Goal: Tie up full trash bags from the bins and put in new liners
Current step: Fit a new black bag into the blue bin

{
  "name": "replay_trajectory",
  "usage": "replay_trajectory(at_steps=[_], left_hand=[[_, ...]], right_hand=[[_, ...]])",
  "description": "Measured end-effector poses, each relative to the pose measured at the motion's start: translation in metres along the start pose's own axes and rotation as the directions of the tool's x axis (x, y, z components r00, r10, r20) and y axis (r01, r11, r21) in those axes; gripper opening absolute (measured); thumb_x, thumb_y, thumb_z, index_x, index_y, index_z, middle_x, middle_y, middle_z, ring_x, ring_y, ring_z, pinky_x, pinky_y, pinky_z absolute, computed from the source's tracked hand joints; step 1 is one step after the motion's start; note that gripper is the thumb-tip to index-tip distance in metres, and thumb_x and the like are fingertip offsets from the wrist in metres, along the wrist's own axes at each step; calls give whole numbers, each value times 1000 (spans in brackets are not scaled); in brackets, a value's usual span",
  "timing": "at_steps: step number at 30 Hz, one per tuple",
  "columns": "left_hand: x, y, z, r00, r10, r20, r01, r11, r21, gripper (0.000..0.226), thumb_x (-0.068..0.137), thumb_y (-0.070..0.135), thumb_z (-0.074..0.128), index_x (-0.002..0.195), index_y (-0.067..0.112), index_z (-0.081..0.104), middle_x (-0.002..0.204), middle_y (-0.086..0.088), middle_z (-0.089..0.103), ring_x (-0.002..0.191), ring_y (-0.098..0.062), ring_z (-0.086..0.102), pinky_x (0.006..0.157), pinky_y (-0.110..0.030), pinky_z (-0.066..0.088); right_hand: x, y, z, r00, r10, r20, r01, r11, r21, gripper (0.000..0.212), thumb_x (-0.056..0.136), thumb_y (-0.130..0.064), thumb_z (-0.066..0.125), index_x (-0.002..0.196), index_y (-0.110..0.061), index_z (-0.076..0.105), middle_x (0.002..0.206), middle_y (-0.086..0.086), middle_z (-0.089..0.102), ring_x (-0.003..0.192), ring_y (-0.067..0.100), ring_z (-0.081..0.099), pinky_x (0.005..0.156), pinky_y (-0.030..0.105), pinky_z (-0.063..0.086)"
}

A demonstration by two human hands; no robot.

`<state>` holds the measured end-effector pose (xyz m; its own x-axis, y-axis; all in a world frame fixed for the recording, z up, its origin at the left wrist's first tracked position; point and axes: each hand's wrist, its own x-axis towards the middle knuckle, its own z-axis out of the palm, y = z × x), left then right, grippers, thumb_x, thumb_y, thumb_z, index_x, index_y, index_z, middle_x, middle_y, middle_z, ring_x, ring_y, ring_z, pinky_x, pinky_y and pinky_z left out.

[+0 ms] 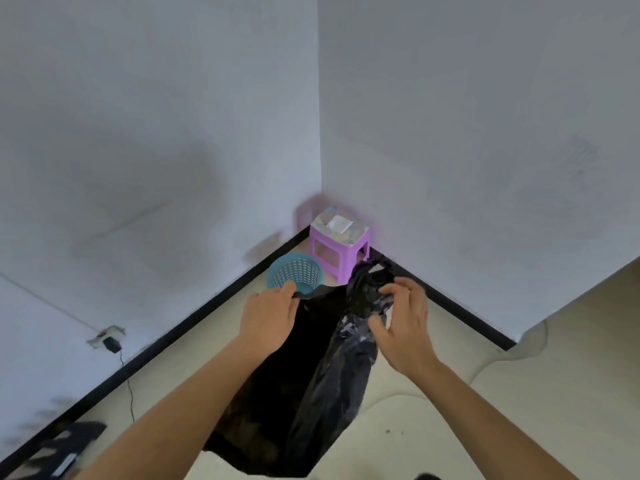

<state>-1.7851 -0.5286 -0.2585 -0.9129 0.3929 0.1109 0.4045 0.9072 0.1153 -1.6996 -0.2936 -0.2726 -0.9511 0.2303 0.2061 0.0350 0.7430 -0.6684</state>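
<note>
A black trash bag [298, 393] hangs in front of me, held up by both hands. My left hand [268, 318] grips the bag's upper left edge. My right hand [403, 327] curls its fingers and thumb round the bunched top and handles of the bag [372, 277]. Behind the bag, a blue mesh bin [296, 273] stands on the floor in the room's corner, with no liner visible inside it.
A purple plastic stool [341, 247] with a white sheet on top sits in the corner behind the bin. Black baseboards run along both walls. A wall socket with a black plug and cord [112, 344] is at the left. A dark object [65, 448] lies at lower left.
</note>
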Motion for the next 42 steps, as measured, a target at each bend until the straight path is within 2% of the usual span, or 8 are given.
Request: replay_trajectory(at_steps=[5,9,14,19,26,31,35,42], left_hand=[[80,1,4,973,86,-214,-97,994,-41,21,94,27,58,112,16,58,90,0,70,69,-22,68,52,-33,53],[144,-4,15,910,233,-343,-200,971,131,23,92,33,52,96,14,64,82,0,68,66,-19,64,47,-27,47],[208,-36,19,995,100,18,-102,956,277,58,83,64,57,118,17,54,97,-1,63,79,-19,58,64,-31,49],[238,-79,28,928,-315,200,218,892,395,69,88,21,62,145,22,23,120,-7,46,102,-23,49,75,-31,46],[269,-143,51,581,-758,296,791,612,17,36,97,40,46,115,9,49,103,-11,63,89,-28,58,73,-34,43],[293,-187,71,486,-678,551,869,312,-383,43,93,48,54,86,6,59,81,-9,65,71,-23,60,65,-31,49],[300,-212,106,536,-477,697,839,207,-504,23,83,18,71,104,15,62,97,-2,66,90,-23,63,74,-37,55],[324,-230,211,505,-464,728,860,196,-471,15,78,0,44,88,3,55,79,-14,59,69,-26,53,60,-34,39]], right_hand=[[110,9,32,979,-144,142,175,957,-232,100,72,-61,71,150,-21,23,156,8,26,147,29,21,119,48,19],[204,46,66,915,-15,404,179,911,-373,47,88,-32,61,133,-24,50,112,0,68,106,25,63,92,35,45],[305,75,85,835,165,525,65,918,-391,19,90,-18,48,104,-15,59,75,-3,53,69,21,54,60,31,45],[388,80,100,832,286,475,-129,933,-336,38,92,-21,48,127,-8,49,120,15,50,103,33,53,83,41,49],[428,66,151,734,531,422,-338,826,-452,81,88,-32,56,152,-23,8,160,19,-2,144,49,1,108,66,23],[424,46,181,424,667,613,-786,607,-116,100,89,-38,61,152,-22,-15,127,18,57,86,34,70,61,39,57],[401,28,213,600,547,584,-696,717,43,64,80,-11,69,137,-15,41,114,11,63,93,26,64,73,38,56],[387,31,303,775,446,448,-505,863,15,35,67,-29,64,100,-20,57,85,8,62,75,30,64,65,39,55]])
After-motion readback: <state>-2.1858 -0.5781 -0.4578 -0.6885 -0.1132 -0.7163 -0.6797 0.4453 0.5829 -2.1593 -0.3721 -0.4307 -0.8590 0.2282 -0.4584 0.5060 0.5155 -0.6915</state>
